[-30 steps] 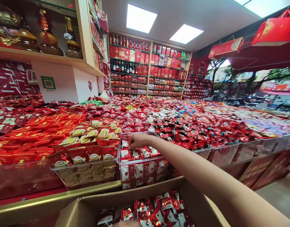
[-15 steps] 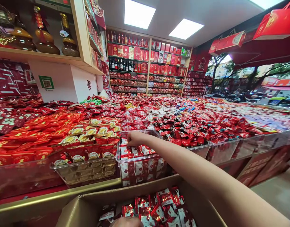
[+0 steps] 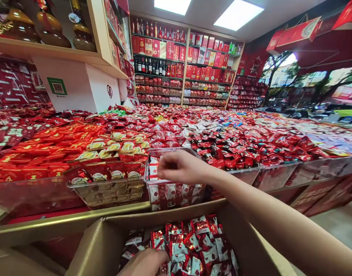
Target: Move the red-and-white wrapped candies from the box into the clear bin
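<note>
My right hand (image 3: 180, 166) is over a clear plastic bin (image 3: 176, 180) of red-and-white packets, its fingers curled together; whatever they may hold is hidden. Below, my left hand (image 3: 147, 262) reaches into an open cardboard box (image 3: 92, 245) and rests at the left side of a pile of shiny red-and-white packets (image 3: 198, 245). Its fingertips are bent down against the packets, and I cannot make out whether one is gripped. The box stands in front of the bin.
Left of the bin is another clear bin (image 3: 107, 191) with gold and red packets. Heaps of red packets (image 3: 239, 149) cover the display behind. A wooden cabinet (image 3: 99, 65) overhangs at the upper left; stocked shelves (image 3: 164, 69) line the back.
My right hand has lifted and moved slightly right, off the packets in the bin. My left hand has come further into view in the box. The whole view has shifted a little.
</note>
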### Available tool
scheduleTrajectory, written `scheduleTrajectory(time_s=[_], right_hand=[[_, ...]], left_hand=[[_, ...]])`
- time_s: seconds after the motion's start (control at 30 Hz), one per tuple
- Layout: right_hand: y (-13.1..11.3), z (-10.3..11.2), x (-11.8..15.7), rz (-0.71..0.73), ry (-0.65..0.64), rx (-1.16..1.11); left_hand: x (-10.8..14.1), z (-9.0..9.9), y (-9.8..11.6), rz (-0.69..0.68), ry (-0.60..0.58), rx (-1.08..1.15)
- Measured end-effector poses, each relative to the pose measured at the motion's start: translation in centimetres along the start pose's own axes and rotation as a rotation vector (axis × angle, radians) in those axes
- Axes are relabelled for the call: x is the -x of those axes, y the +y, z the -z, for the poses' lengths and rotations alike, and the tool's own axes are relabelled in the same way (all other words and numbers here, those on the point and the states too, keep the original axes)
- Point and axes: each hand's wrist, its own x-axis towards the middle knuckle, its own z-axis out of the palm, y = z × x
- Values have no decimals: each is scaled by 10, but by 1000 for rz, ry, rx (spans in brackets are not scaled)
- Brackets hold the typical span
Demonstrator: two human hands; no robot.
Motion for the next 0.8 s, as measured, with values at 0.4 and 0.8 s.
scheduleTrajectory(time_s=[0.4,0.8], right_hand=[[92,-117,97,-385,-551,326],[82,-150,97,-489,-373,128]], left_hand=[[5,10,-7,89,-36,72],[3,24,7,77,107,194]])
